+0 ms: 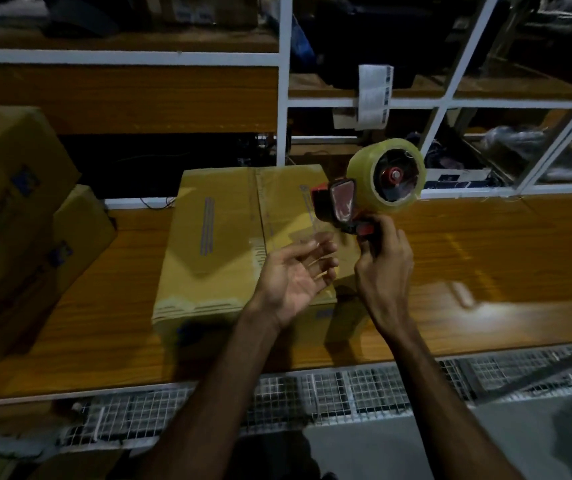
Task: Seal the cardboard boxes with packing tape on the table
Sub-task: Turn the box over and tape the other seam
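A closed cardboard box lies flat on the wooden table, with clear tape along its centre seam and near edge. My right hand grips the handle of a red and black tape dispenser carrying a large clear tape roll, held in the air above the box's right side. My left hand hovers palm up over the box's near right corner, fingers spread. A thin strip of clear tape seems to run from the dispenser to those fingers; whether they pinch it is unclear.
Two more cardboard boxes are stacked at the table's left end. White metal shelving with dark goods rises behind the table. A paper label strip hangs from a shelf. Wire mesh runs below the table's front edge.
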`<action>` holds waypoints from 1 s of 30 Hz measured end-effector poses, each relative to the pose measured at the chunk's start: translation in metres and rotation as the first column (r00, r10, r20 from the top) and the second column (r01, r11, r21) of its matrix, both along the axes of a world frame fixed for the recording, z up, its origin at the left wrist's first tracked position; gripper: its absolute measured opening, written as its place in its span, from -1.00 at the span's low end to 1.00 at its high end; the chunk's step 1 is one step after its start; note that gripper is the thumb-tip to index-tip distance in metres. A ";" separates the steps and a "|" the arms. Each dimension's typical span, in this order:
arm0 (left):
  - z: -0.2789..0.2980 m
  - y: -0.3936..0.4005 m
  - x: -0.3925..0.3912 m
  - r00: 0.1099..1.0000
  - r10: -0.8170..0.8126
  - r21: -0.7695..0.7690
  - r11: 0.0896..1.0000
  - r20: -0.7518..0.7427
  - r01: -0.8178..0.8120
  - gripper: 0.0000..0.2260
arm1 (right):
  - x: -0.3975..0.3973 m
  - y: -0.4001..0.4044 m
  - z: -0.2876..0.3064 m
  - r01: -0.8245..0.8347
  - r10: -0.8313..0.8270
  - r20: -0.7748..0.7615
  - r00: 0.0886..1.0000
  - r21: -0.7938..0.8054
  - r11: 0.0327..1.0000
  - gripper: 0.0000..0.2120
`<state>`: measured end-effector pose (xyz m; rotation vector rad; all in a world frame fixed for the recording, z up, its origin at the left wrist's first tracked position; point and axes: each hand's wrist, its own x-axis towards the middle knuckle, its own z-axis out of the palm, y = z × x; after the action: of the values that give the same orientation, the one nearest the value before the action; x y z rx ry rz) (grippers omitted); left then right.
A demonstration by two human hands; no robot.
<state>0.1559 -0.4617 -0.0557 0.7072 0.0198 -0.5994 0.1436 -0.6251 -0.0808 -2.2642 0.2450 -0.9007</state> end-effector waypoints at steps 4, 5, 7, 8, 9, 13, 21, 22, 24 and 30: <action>0.004 0.035 -0.007 0.997 -0.028 -0.144 0.989 -0.075 0.017 -0.61 | -0.005 0.032 0.007 -0.004 0.005 0.034 0.999 -0.020 1.000 -0.53; 0.006 0.043 -0.007 0.996 -0.035 -0.149 0.989 -0.083 0.022 -0.62 | -0.007 0.040 0.009 -0.008 0.010 0.043 0.999 -0.024 1.000 -0.53; 0.010 0.058 -0.009 0.995 -0.038 -0.097 0.995 -0.090 0.030 -0.69 | -0.010 0.056 0.011 -0.014 0.016 0.059 0.998 -0.036 0.999 -0.54; 0.012 0.064 -0.009 0.995 -0.038 -0.048 0.998 -0.094 0.034 -0.74 | -0.011 0.063 0.012 -0.016 0.019 0.065 0.998 -0.048 0.999 -0.54; 0.013 0.071 -0.010 0.994 -0.040 -0.005 0.999 -0.105 0.040 -0.81 | -0.012 0.071 0.011 -0.018 0.022 0.070 0.997 -0.063 0.998 -0.55; 0.006 0.106 -0.008 0.988 -0.023 0.107 0.993 -0.154 0.040 -0.91 | -0.014 0.101 0.009 -0.031 0.041 0.093 0.995 -0.105 0.994 -0.55; -0.013 0.220 0.012 0.995 -0.072 0.401 0.915 0.068 0.039 -0.96 | -0.016 0.175 -0.005 -0.083 0.110 0.072 0.991 -0.315 0.945 -0.54; -0.017 0.231 0.017 0.992 -0.092 0.442 0.896 0.092 0.042 -0.91 | -0.016 0.183 -0.007 -0.088 0.113 0.051 0.992 -0.349 0.933 -0.52; -0.021 0.252 0.022 0.985 -0.124 0.525 0.850 0.116 0.046 -0.89 | -0.017 0.197 -0.009 -0.099 0.115 0.018 0.993 -0.391 0.915 -0.47; -0.060 0.317 0.025 0.994 -0.063 0.597 0.802 0.094 -0.006 -0.89 | -0.015 0.184 -0.008 -0.074 0.105 0.067 0.992 -0.364 0.928 -0.43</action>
<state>0.1806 -0.1449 -0.1153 1.3622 0.1009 -0.5838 0.1286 -0.4412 -0.0887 -2.5395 -0.0709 -1.0613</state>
